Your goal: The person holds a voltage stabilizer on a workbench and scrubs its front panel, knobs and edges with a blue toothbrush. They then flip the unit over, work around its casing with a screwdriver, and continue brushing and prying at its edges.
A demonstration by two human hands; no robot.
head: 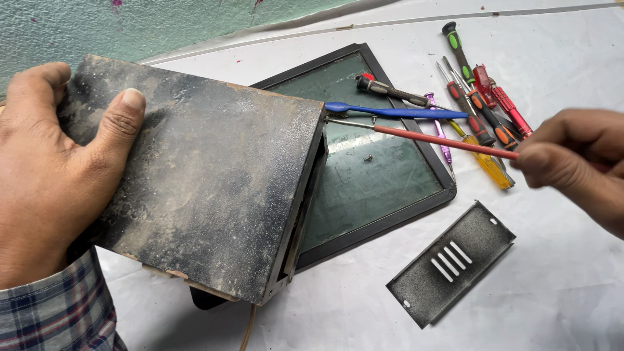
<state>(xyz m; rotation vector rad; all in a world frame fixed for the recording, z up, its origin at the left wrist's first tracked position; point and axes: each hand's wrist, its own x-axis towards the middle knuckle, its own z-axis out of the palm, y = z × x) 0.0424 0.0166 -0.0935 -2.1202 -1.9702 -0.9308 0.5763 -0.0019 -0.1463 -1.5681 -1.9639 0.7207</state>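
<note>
Your left hand (49,175) grips the dusty metal box (201,175), tilted over the dark glass panel (370,175); your right hand (575,162) pinches a red-handled brush (422,136) — its tip touching the box's edge.

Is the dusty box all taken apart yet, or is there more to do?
Partly. A vented metal cover plate already lies loose on the white sheet, and a small screw sits on the glass panel. Right now the left hand grips the dusty metal box while the right hand pokes a red-handled brush at its top corner. The box's main shell looks closed, so more is probably left.
</note>
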